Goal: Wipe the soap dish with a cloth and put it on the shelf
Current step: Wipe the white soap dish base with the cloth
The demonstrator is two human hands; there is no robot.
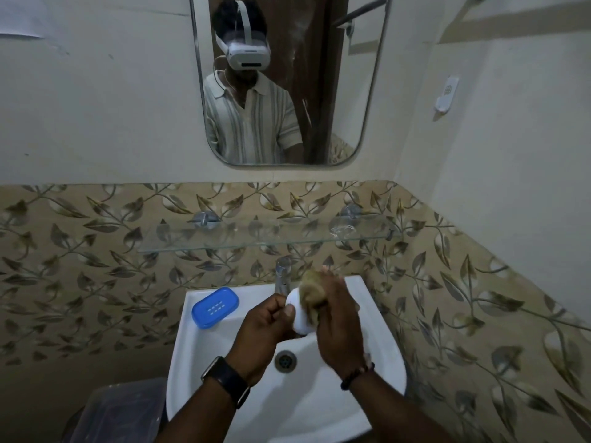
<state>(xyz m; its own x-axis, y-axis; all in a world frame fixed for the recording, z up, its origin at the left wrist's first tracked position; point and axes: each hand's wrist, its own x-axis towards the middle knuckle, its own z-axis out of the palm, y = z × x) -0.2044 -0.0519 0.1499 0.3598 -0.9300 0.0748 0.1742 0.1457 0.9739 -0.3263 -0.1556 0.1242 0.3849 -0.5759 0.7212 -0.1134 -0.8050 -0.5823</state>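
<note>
Over the basin, my left hand [267, 327] grips a white soap dish part [299, 314] by its left edge. My right hand [335, 321] presses a brownish-yellow cloth [315, 290] against the dish's right side and hides part of it. A blue soap dish piece with slots [215, 306] lies on the basin's back left rim. The glass shelf [224, 243] runs along the tiled wall just above the tap.
The white wash basin [380, 356] has a chrome tap [283, 276] at the back and a drain [285, 360] in the middle. A mirror [348, 91] hangs above. A clear plastic box [121, 407] stands at the lower left. A wall corner closes in on the right.
</note>
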